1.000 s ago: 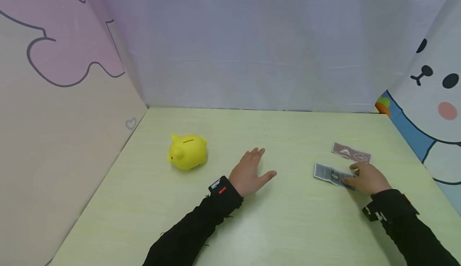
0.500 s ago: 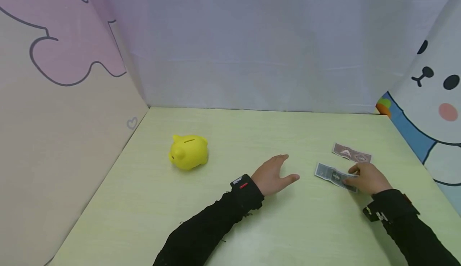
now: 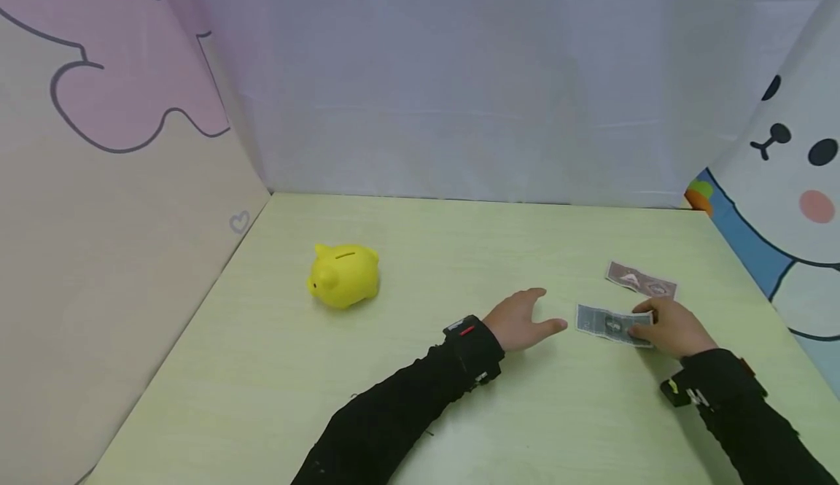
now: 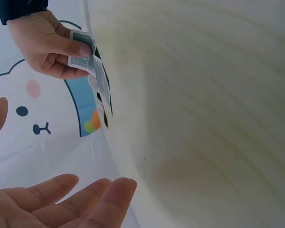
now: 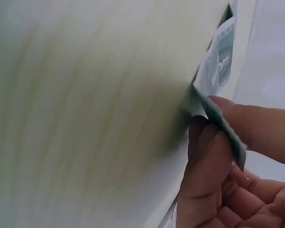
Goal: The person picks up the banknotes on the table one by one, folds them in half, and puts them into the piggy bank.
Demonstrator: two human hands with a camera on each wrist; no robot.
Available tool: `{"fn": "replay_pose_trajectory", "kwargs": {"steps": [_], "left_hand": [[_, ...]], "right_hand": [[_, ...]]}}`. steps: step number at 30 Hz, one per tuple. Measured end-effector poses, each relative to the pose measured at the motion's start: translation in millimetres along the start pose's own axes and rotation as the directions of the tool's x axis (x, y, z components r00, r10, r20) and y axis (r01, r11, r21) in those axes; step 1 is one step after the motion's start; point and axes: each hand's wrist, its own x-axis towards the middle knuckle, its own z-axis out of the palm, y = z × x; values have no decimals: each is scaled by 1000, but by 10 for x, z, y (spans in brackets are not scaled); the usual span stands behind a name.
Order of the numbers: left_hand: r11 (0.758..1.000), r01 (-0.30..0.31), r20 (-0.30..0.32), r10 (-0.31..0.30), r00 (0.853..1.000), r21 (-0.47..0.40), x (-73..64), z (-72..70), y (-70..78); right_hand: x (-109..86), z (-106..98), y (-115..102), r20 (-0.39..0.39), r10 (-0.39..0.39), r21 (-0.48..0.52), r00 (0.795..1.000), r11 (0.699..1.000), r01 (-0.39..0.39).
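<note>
My right hand [image 3: 672,326] pinches the right end of a grey-green banknote [image 3: 602,322] between thumb and fingers. In the right wrist view the gripped end of the banknote [image 5: 218,71] bends up off the table, with the thumb [image 5: 261,128] on one face. My left hand [image 3: 521,320] is held over the table just left of that note, fingers extended and thumb apart, holding nothing. A reddish-brown banknote [image 3: 639,279] lies flat behind the grey-green one, close to the right hand's fingers.
A yellow piggy bank [image 3: 343,276] with a slot on top stands at the left on the pale wooden table [image 3: 459,237]. A white curtain [image 3: 459,84] closes off the back, and printed cartoon panels stand at both sides.
My left hand has moved right, toward the grey-green banknote. That note has turned slightly in the right hand's pinch; the piggy bank and the brown note stay put.
</note>
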Motion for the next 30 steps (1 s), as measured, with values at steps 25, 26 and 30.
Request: {"fn": "replay_pose_trajectory", "kwargs": {"steps": [25,26,30], "left_hand": [[992,57,32,-54,998,-117,37,75,0],[990,59,35,-54,998,-130,35,69,-4],[973,68,54,-57,997,-220,29,29,-22]], "right_hand": [[-285,-38,-312,-175,-156,93,972,980,175],[-295,-49,-335,-179,-161,97,971,979,180],[-332,-84,-423,-193,-172,114,966,974,196]]}}
